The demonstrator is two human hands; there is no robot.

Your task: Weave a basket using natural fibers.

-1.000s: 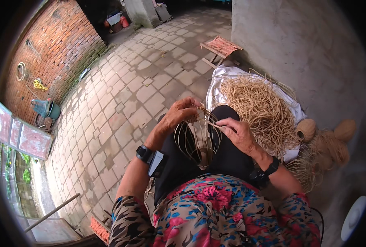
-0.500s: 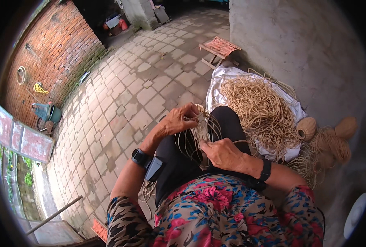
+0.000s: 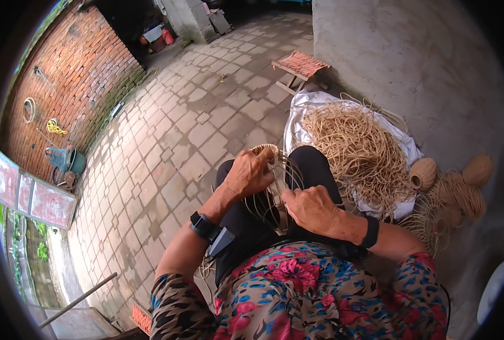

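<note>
A partly woven basket (image 3: 265, 149) of thin tan strands sits between my knees, its tight woven edge at the far side and loose strands looping toward me. My left hand (image 3: 248, 174) is closed on the basket's left side near that edge, thumb and forefinger pinched together. On the other side my right hand (image 3: 315, 211) is closed too, its thumb and fingertips pinching a thin strand (image 3: 286, 182) of the basket. The fingers cover part of the weave. Dark trousers (image 3: 314, 164) lie right under the work.
To the right, a big heap of tan cord (image 3: 357, 147) rests on a white sack (image 3: 299, 107). Beyond it stands a low stool (image 3: 301, 64) with a woven red seat. Finished-looking woven pots (image 3: 424, 173) and a loose strand bundle (image 3: 461, 198) lie by the grey wall (image 3: 410, 62).
My left hand has shifted slightly toward me and turned, showing more of the woven edge. My right hand has moved a little to the right, still pinching.
</note>
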